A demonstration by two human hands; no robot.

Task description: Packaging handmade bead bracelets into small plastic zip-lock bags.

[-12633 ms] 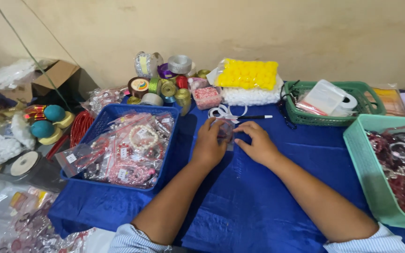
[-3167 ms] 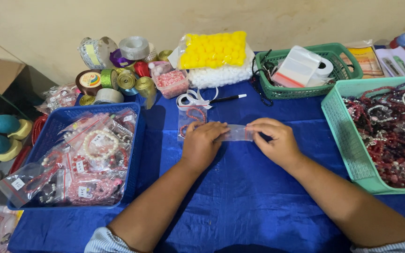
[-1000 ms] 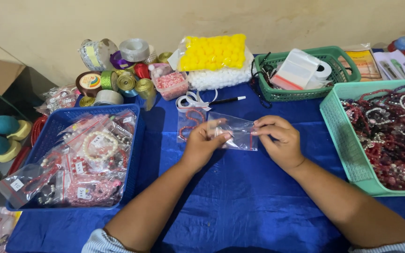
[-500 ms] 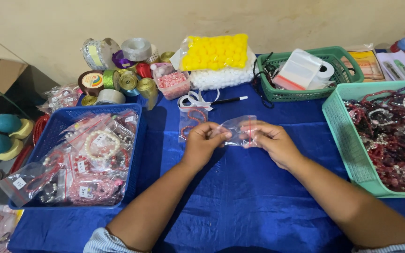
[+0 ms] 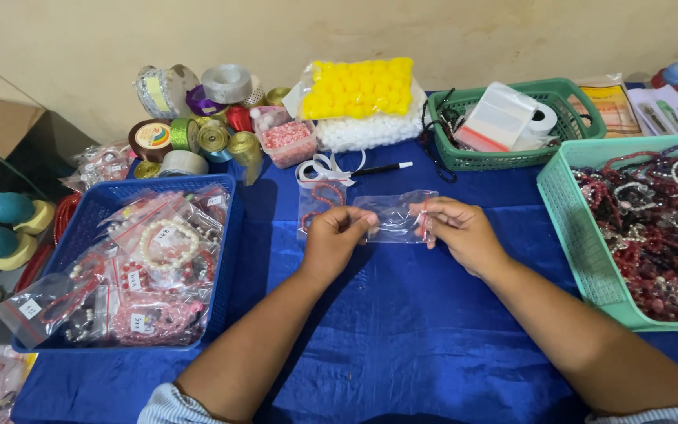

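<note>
Both hands, left hand (image 5: 337,235) and right hand (image 5: 455,229), now pinch the clear plastic bag (image 5: 395,216) stretched flat between them, no longer bunched as half a second ago.

A small clear plastic bag (image 5: 395,216) is stretched flat between the two hands, just above the blue tablecloth (image 5: 402,330). It is transparent and slightly crinkled, with a thin red strip along its right end, which stands roughly upright. Its long side runs left to right. Its left end is pinched and its right end is gripped, so it hangs taut, level over the cloth's far middle part.
</note>
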